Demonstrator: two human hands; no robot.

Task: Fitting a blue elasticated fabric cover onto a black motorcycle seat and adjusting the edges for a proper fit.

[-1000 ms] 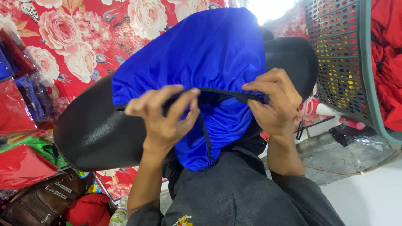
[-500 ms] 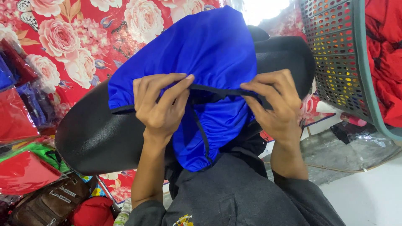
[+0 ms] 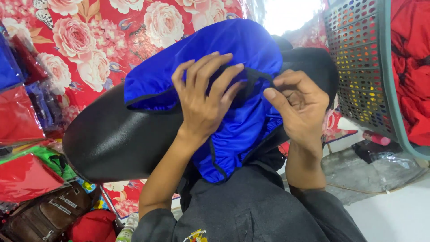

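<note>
Far to the left of the grip lie shiny red and green plastic packs [image 3: 27, 175], with a brown leather bag [image 3: 45, 217] below them. Behind everything hangs a red sheet with big pink roses [image 3: 89, 40].

The long black padded seat [image 3: 112, 143] lies tilted, and the bright blue stretchy cloth cover [image 3: 215, 58] with a thin black edge sits over its top end.

The left hand [image 3: 204, 96] rests flat on the blue cover, fingers spread wide and not closed round anything. Just beside it, the right hand [image 3: 300, 105] makes the grip: its thumb and fingers pinch the cover's black edge at the seat's side. Under both hands more blue cloth hangs down, touching the person's dark grey shirt [image 3: 251, 210].

Well to the right of the grip stands a grey-green plastic basket with holes [image 3: 363, 67], with red cloth [image 3: 410, 67] beside it.
</note>
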